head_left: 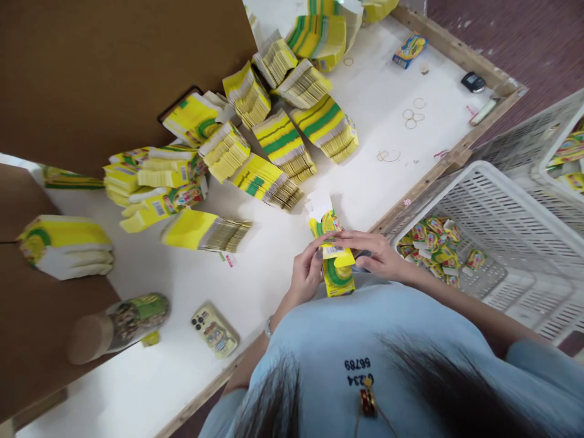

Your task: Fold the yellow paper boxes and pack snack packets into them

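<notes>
A yellow and green printed carton [338, 277] with white flaps is held between my two hands, close to my body at the table's front edge. Its far end [320, 205] stands open, with the white inside showing. My left hand [306, 272] is closed on the carton's left side. From the right, my right hand [379, 250] reaches across it, fingers on the face with the barcode. Part of the carton lies behind my fingers. Just beyond it, a stack of flat cartons [267, 182] rests on the white table [356, 188].
More flat carton stacks [283, 143] and bundles [157, 182] spread leftward. A jar [137, 316] and a phone [214, 330] lie at left. A white basket [506, 213] holding small packs stands at right. A blue box [410, 50] and rubber bands [412, 117] lie farther back.
</notes>
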`<action>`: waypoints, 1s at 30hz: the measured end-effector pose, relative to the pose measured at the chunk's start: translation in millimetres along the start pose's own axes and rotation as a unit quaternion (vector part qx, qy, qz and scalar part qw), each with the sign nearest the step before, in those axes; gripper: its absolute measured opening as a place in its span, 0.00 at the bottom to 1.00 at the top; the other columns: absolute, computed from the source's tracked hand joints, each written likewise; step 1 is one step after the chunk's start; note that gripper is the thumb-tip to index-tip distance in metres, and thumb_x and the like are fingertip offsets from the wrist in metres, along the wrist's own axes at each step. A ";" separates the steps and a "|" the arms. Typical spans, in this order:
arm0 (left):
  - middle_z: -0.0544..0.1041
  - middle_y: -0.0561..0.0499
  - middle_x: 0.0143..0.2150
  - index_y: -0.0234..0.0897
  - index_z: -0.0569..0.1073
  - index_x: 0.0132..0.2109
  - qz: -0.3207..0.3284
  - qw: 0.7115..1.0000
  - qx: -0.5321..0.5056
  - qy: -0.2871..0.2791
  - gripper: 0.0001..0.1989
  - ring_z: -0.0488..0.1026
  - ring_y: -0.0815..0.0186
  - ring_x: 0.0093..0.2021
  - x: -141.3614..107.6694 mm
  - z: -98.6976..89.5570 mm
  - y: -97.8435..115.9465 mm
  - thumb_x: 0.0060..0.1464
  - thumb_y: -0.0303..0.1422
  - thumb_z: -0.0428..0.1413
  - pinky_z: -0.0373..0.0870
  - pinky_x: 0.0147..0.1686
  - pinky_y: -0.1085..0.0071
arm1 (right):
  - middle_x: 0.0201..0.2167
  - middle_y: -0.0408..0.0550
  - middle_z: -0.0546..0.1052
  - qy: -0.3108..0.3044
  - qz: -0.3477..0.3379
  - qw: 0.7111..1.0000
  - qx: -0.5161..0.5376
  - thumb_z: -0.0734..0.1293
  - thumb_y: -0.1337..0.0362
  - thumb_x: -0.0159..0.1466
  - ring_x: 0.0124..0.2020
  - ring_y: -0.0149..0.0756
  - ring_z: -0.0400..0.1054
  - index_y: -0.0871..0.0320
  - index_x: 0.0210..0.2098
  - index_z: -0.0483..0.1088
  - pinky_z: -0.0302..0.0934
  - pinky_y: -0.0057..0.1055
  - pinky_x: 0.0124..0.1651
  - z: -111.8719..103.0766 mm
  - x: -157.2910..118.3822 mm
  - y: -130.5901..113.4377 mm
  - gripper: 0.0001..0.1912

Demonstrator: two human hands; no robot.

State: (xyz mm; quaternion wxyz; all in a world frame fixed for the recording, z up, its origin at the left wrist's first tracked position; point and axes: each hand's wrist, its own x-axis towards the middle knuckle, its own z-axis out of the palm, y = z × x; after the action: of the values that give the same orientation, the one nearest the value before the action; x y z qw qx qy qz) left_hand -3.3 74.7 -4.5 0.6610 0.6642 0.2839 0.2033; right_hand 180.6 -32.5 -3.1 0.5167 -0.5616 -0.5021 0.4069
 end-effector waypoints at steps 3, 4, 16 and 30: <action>0.85 0.43 0.45 0.36 0.77 0.60 -0.027 0.999 0.021 0.011 0.28 0.81 0.61 0.43 0.3 -0.7 1.9 0.66 0.52 0.53 0.79 0.46 0.66 | 0.52 0.52 0.81 -0.022 0.124 0.989 0.071 0.71 0.54 0.66 0.45 0.40 0.80 0.52 0.57 0.74 0.76 0.41 0.49 3.6 0.9 -7.1 0.22; 0.85 0.44 0.42 0.35 0.76 0.61 -0.032 0.999 0.024 0.010 0.29 0.80 0.62 0.39 0.4 -0.3 2.0 0.66 0.52 0.53 0.79 0.44 0.66 | 0.50 0.51 0.81 -0.029 0.158 0.982 0.098 0.72 0.57 0.65 0.42 0.38 0.79 0.53 0.58 0.72 0.76 0.38 0.46 5.5 1.4 -9.2 0.23; 0.80 0.38 0.56 0.37 0.65 0.69 -0.004 0.999 0.026 0.024 0.30 0.79 0.57 0.53 -5.3 8.1 -7.1 0.69 0.51 0.46 0.75 0.52 0.64 | 0.51 0.49 0.82 -0.134 0.237 0.922 0.276 0.75 0.54 0.61 0.48 0.37 0.78 0.55 0.57 0.76 0.74 0.38 0.53 -8.5 11.1 -2.1 0.26; 0.73 0.52 0.27 0.39 0.69 0.29 -0.165 0.900 0.402 -0.036 0.20 0.68 0.65 0.26 36.4 -11.2 -34.1 0.65 0.46 0.55 0.57 0.29 0.70 | 0.44 0.67 0.80 0.099 0.272 0.799 -0.527 0.66 0.57 0.67 0.48 0.66 0.75 0.61 0.51 0.80 0.66 0.64 0.51 -143.9 -44.7 -22.9 0.20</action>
State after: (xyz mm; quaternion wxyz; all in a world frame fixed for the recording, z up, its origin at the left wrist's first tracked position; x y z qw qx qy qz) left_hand 13.3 105.5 -41.7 0.3711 0.8242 0.4229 -0.0643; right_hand 310.4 -102.0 36.2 0.0560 -0.8980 -0.4117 0.1449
